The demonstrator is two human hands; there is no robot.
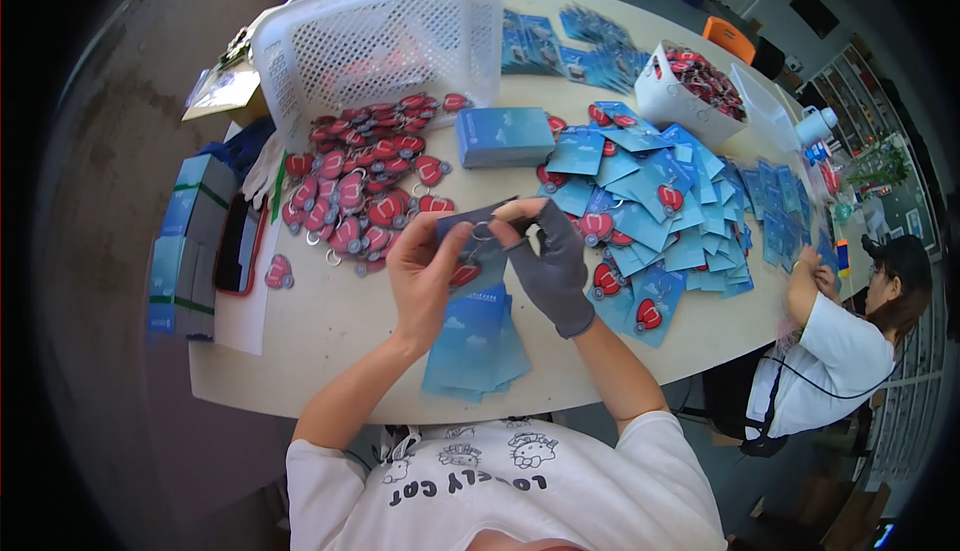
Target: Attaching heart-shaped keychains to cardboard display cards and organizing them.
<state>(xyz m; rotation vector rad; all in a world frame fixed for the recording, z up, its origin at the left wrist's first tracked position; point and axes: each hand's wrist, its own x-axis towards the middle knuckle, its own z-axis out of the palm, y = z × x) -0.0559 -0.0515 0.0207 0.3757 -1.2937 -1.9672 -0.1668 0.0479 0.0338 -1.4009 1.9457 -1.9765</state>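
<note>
- Up in both hands, over the near side of the surface [300, 341]: a blue card [490, 273], with a red heart keychain [465, 274] against it.
- Left hand [425, 256], bare: fingers pinching the card's left side.
- Right hand [550, 266], in a grey glove with bare fingertips: fingers pinching the card's top right side, by a metal ring [483, 231]. Hard to tell if hooked through the card.
- Just below: a few loose blue cards [465, 346].
- Past the left hand: a heap of red hearts [350, 191], at the mouth of a big white basket [400, 1], tipped over, with some red inside.
- To the right: a messy pile of blue cards and hearts [675, 206].
- Behind that pile: a white bin [665, 101], full of red keychains.
- Beside the bin: a see-through tub [762, 99].
- Far right: another person [830, 351], near blue packets [780, 211].
</note>
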